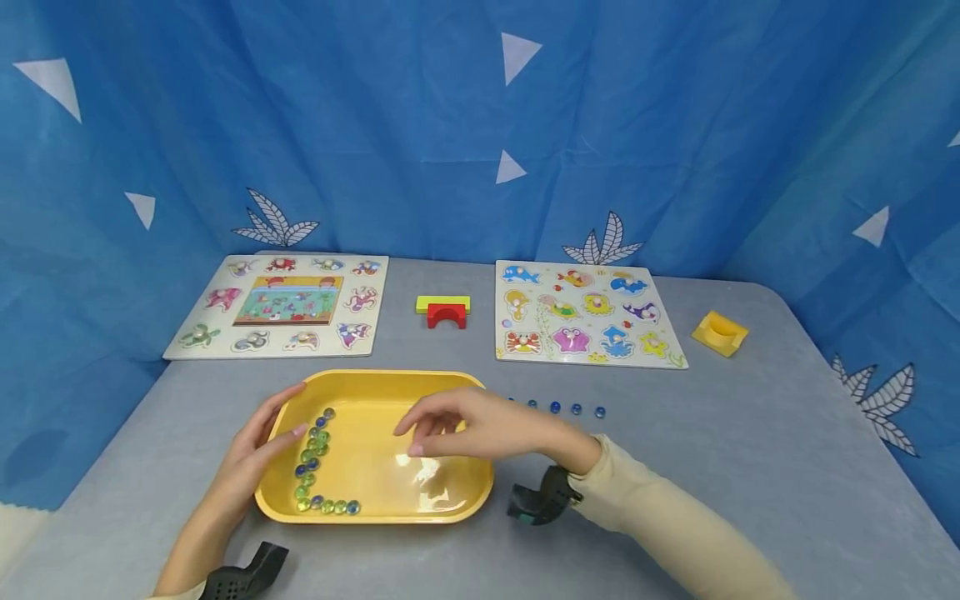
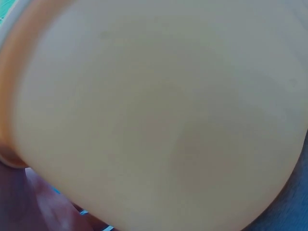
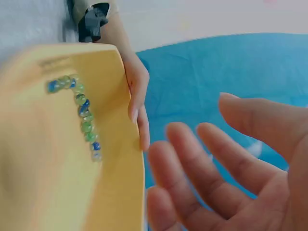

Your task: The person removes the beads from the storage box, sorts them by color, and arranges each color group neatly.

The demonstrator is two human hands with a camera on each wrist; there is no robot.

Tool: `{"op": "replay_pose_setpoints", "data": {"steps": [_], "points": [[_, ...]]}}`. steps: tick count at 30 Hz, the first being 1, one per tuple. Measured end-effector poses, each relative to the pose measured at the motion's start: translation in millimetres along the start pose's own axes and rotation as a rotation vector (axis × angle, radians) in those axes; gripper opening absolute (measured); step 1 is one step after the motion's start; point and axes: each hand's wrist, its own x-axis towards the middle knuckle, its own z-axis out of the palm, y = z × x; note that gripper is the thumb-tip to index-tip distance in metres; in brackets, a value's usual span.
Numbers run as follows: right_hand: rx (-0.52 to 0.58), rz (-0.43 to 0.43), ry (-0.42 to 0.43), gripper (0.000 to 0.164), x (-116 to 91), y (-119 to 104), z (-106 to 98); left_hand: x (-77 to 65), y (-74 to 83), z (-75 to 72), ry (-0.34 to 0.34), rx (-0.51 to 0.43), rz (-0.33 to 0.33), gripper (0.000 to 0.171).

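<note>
A yellow tray [image 1: 375,517] stands at the front of the table. Glass marbles [image 1: 308,455], green and blue, line its left side and front left corner. My left hand [image 1: 243,458] grips the tray's left rim, thumb over the inside and the other fingers along the outside. The tray's pale outer surface [image 2: 154,115] fills most of the left wrist view. Over the right half of the tray hovers my right hand [image 1: 468,421], fingers loosely bent. The right wrist view shows its relaxed fingers [image 3: 202,185] apart from the thumb, holding nothing.
Behind my right hand, several blue marbles [image 1: 555,407] lie in a row on the grey table [image 1: 712,467]. Two sea-animal puzzle boards [image 1: 375,287] [image 1: 487,287] lie farther back. A red arch block [image 1: 446,315], a yellow-green block [image 1: 442,300] and a yellow block [image 1: 720,333] are also there.
</note>
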Motion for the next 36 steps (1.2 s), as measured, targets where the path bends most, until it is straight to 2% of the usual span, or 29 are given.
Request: {"op": "replay_pose_setpoints", "data": {"steps": [2, 5, 9, 13, 19, 28, 32, 36], "points": [[-0.055, -0.011, -0.077, 0.028, 21.5, -6.7, 2.9, 0.0, -0.1, -0.5, -0.001, -0.003, -0.005, 0.054], [-0.091, 0.03, -0.205, 0.031, 52.5, -8.3, 8.4, -0.4, -1.1, -1.0, -0.001, 0.005, -0.007, 0.053], [-0.006, 0.177, -0.338, 0.029, 87.6, 5.3, 18.4, -0.9, -2.5, -0.8, -0.001, 0.017, -0.017, 0.054], [0.062, 0.314, -0.403, 0.022, 107.8, 21.8, 29.4, -0.6, -2.9, 0.6, 0.0, 0.019, -0.025, 0.054], [0.036, 0.361, -0.459, 0.02, 114.7, 29.5, 39.6, -0.2, -1.5, 0.3, -0.001, 0.007, -0.02, 0.054], [0.016, 0.351, -0.387, 0.014, 114.1, 27.0, 52.3, -0.3, -0.1, -0.8, -0.006, -0.005, -0.006, 0.053], [0.044, 0.338, -0.421, 0.018, 114.1, 25.2, 55.6, 0.2, 0.0, -1.2, -0.005, -0.006, -0.013, 0.053], [0.121, 0.335, -0.456, 0.021, 114.5, 26.0, 60.4, 0.9, 0.0, -0.7, -0.003, -0.001, -0.02, 0.053]]}}
